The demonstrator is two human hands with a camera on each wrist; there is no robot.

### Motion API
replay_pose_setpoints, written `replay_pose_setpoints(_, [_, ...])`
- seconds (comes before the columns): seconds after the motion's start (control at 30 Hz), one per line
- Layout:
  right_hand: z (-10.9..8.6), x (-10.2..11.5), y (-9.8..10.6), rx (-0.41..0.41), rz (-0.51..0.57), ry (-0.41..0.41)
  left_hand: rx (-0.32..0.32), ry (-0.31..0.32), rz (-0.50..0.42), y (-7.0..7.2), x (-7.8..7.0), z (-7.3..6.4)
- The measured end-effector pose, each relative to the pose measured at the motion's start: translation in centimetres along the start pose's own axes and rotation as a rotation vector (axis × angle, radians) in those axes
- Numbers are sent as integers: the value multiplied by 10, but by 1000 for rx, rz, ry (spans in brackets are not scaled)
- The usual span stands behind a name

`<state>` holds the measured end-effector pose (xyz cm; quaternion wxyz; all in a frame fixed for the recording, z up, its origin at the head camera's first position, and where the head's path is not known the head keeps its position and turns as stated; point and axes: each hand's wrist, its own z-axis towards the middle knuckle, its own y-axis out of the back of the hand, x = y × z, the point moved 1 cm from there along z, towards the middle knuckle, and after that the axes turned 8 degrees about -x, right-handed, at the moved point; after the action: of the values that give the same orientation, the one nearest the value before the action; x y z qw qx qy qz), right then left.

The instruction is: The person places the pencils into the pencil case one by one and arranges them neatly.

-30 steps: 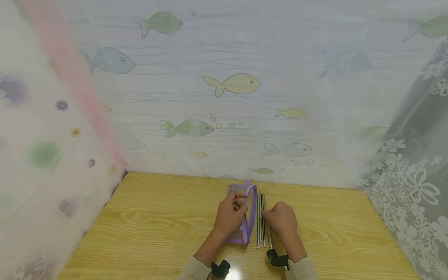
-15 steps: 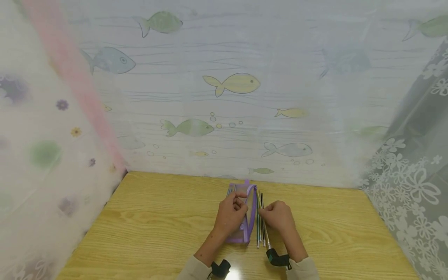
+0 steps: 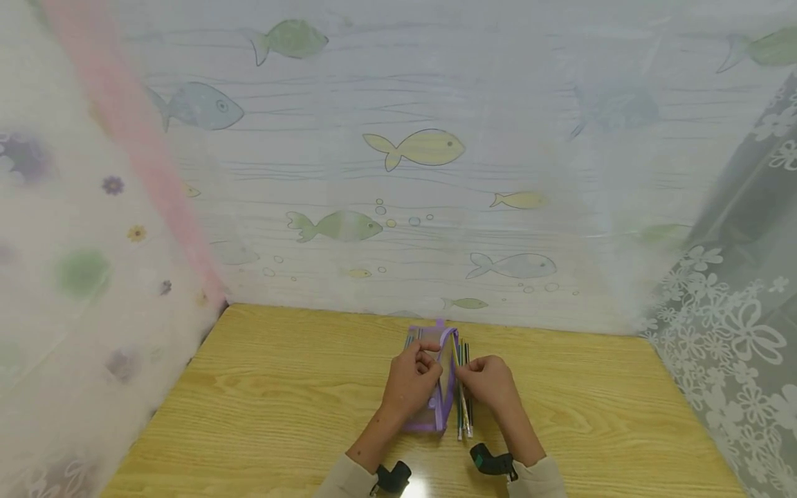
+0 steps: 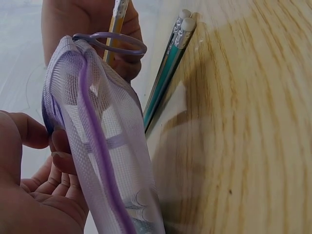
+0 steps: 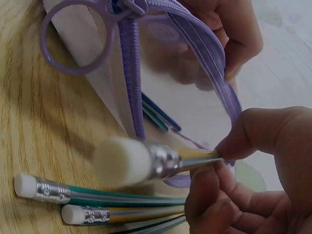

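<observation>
A purple mesh pencil case lies on the table with its zipper open. My left hand pinches the edge of its opening between thumb and fingers, as the left wrist view shows. Between thumb and fingertips my right hand grips a yellow pencil with a white eraser end towards the wrist camera. In the head view this pencil slants left, its far end over the case's opening. Blue and green pencils show inside the case. A purple ring pull hangs at the zipper's near end.
Beside the case, under my right hand, lie a green pencil, another yellow pencil and a dark one. The wooden table meets a fish-print curtain at the back. Black wrist cameras sit at both cuffs.
The right hand has moved left with the yellow pencil, whose far end has swung from beside the other pencils over to the case's opening. The left hand has stayed in place.
</observation>
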<state>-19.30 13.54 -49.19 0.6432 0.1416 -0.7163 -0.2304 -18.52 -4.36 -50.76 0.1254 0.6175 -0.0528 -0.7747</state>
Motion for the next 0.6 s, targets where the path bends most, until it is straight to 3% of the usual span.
replay_pose_setpoints(0.23, [2,-1,-5,-29,65,-13,-5,0,-3,-1,-1,0])
replay_pose_setpoints(0.6, [2,-1,-15,-42,261,-33,-1,-7,-10,-1,-1,-1])
